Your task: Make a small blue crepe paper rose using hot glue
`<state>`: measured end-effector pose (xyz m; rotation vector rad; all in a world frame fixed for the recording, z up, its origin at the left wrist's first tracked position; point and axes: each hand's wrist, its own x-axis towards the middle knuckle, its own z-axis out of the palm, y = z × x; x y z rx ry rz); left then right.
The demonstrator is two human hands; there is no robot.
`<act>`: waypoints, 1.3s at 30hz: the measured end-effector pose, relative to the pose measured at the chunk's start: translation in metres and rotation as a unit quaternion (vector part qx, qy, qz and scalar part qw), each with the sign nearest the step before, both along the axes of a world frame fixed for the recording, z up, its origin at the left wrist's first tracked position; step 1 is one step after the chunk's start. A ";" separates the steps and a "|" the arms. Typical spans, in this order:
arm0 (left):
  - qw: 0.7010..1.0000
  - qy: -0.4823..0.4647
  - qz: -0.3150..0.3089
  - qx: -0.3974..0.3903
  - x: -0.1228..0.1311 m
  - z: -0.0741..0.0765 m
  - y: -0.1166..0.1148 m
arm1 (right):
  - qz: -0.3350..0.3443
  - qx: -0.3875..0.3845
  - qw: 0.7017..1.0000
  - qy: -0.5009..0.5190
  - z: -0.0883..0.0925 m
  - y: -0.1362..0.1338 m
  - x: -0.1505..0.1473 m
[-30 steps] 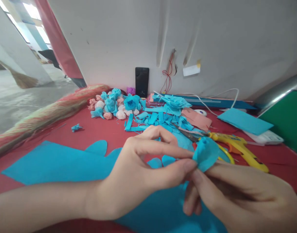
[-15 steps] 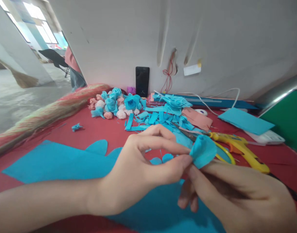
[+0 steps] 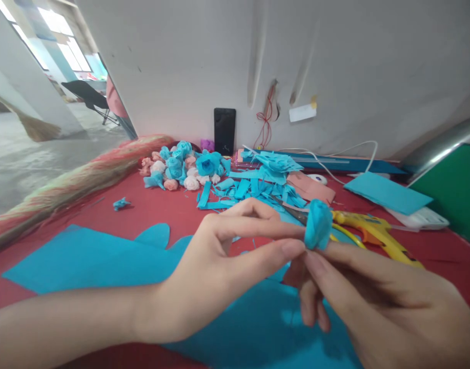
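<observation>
A small blue paper flower [image 3: 318, 224], rolled into a bud, is pinched between my two hands above the table. My left hand [image 3: 235, 256] grips its lower left side with thumb and forefinger. From the right, my right hand [image 3: 381, 297] holds its base between thumb and finger, the other fingers curled below. Beneath my hands lies a large sheet of blue paper [image 3: 104, 261], partly covered by my left arm. Behind the flower are scissors with yellow handles [image 3: 336, 231], half hidden, and a yellow glue gun [image 3: 381, 233].
Finished blue, pink and white paper flowers [image 3: 177, 166] are heaped at the back left. Blue paper scraps [image 3: 253, 187] fill the middle back. A black phone [image 3: 224, 130] leans on the wall. Folded blue paper [image 3: 388, 192] lies at right. A person in pink [image 3: 115, 97] is beyond the table.
The flower has turned in my fingers: its petal, spread out to the right before, now wraps closely round the bud. My right hand has shifted slightly; my left hand stays nearly in place.
</observation>
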<state>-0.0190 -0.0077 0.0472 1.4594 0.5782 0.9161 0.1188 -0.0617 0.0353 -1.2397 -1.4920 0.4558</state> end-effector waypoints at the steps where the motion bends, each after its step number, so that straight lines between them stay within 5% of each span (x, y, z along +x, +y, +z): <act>1: 1.000 0.003 -0.002 -0.002 0.000 -0.001 0.000 | -0.002 0.002 1.000 0.001 0.000 0.000 0.000; 15: 0.998 -0.059 0.000 -0.020 0.001 -0.004 0.000 | -0.074 0.004 0.993 -0.090 0.003 -0.001 0.001; 39: 0.980 -0.099 -0.119 -0.125 0.001 -0.008 0.000 | 0.022 0.021 0.999 -0.030 -0.002 0.000 0.005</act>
